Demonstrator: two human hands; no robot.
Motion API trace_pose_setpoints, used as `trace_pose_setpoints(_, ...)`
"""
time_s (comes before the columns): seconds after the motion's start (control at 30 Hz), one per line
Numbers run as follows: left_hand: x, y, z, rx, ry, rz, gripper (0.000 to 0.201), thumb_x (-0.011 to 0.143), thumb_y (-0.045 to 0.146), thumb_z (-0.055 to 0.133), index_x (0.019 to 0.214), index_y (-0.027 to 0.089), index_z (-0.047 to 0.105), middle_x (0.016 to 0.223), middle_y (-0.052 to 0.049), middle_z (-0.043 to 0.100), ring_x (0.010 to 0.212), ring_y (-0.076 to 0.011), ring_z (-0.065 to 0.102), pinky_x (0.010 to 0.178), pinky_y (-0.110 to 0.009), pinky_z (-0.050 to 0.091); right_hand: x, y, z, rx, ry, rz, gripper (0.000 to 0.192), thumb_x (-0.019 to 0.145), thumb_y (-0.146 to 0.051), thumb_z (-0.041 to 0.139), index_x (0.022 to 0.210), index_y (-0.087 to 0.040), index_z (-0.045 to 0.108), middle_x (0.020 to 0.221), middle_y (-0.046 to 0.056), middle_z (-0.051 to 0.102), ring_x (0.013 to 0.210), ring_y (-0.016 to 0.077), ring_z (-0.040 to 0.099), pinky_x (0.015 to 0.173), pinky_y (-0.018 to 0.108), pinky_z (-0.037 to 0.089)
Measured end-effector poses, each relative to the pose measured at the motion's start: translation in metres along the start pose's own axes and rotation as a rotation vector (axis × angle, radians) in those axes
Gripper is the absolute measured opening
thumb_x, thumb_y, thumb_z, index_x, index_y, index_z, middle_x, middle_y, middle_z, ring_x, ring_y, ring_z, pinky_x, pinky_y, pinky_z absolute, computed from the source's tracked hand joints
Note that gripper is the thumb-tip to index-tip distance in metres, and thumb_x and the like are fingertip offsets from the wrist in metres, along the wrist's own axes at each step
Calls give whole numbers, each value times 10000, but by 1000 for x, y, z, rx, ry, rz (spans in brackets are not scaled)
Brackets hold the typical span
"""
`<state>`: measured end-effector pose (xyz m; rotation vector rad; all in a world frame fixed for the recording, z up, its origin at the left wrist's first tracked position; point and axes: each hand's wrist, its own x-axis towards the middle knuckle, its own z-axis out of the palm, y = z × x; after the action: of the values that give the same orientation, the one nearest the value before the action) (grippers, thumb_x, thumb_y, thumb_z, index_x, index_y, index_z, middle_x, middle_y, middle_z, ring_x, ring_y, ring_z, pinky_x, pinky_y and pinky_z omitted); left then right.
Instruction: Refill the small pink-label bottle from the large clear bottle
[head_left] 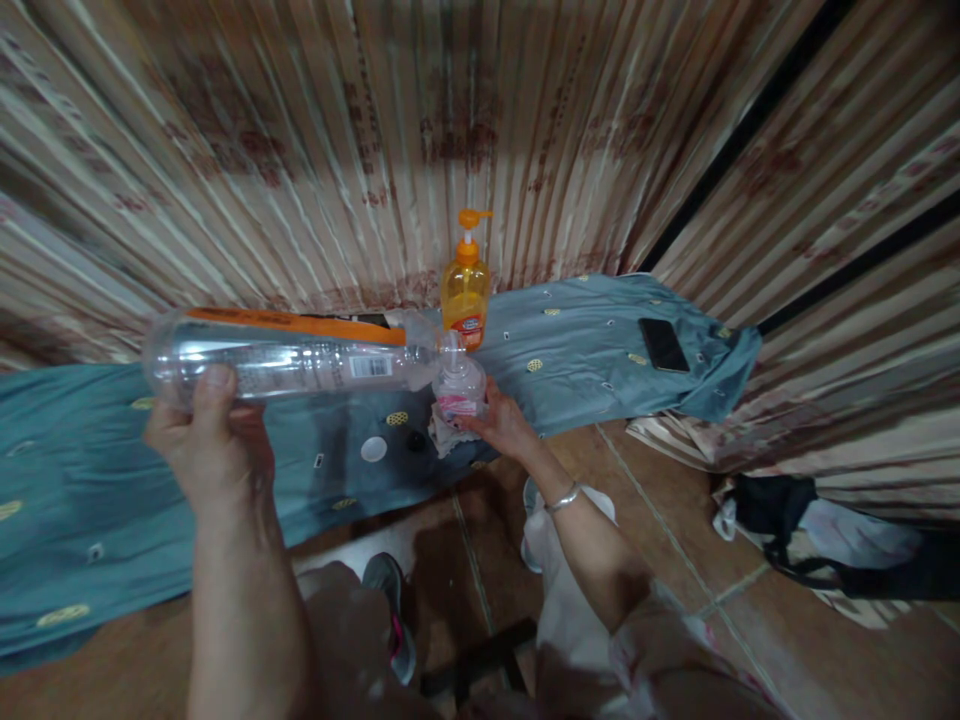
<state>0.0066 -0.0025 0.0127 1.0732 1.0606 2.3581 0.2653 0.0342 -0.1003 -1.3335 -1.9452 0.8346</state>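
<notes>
Obs. Head view. Two hands, both the person's own.

Left hand [206,440]: closed around the base end of one large clear plastic bottle with an orange label strip [289,355], thumb across the front. Bottle is held on its side, near horizontal, its neck pointing right and meeting the top of a second vessel. A white barcode patch shows on its side; the print on the orange strip is too blurred to read.

Right hand [501,422]: fingers wrapped around one small clear plastic bottle with a pink label [459,388], held upright just above the cloth. Its label text is not legible. One silver bangle [564,497] sits on the right wrist.

Bottles counted: three. The third is one orange pump-dispenser bottle [466,285], standing upright on the cloth against the curtain, just behind the small bottle; it has a red-and-white label near the bottom, wording unreadable.

Surface: one blue-grey patterned cloth [600,350] spread over the ledge. On it lie one round white cap [373,449], one small dark cap [416,440] just to its right, and one black smartphone [663,344] face up, well apart to the right. A striped beige curtain [375,140] forms the backdrop.
</notes>
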Motion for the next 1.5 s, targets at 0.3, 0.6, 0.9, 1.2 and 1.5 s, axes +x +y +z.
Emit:
trace_pose_setpoints(0.3,-2,0,4,71,-18,-1,240,541,271,698,756,170,664,732,-6,605,746,-158,597,886,-447,475,0,-2,0,37,-8,-11,605,724,-420,658,1204,-158,399,975,54,643,841,204,625,692,282,469)
trace_pose_setpoints(0.6,-1,1,4,71,1,-1,247,519,292,723,716,160,655,742,-10,595,700,-139,575,845,-427,492,0,-2,0,-6,-15,12,606,723,-425,660,1195,-149,400,961,70,646,810,210,627,671,290,464)
trace_pose_setpoints(0.9,-1,3,6,77,-5,30,225,522,302,718,702,177,666,732,-11,620,743,-162,599,882,-441,481,-1,-2,-1,14,-2,7,614,719,-419,661,1214,-159,405,969,58,651,830,219,631,691,299,476)
trace_pose_setpoints(1.2,-1,4,6,54,-2,7,231,525,269,705,729,168,664,720,-14,604,739,-172,605,878,-456,480,-1,-3,-2,7,-14,12,613,724,-404,665,1222,-170,396,991,56,645,863,225,631,720,306,478)
trace_pose_setpoints(1.5,0,2,5,85,11,14,232,509,298,711,688,167,642,723,-9,603,727,-158,590,869,-447,483,0,-1,-1,-7,-7,6,612,729,-403,659,1222,-154,397,1000,79,648,847,216,634,706,295,469)
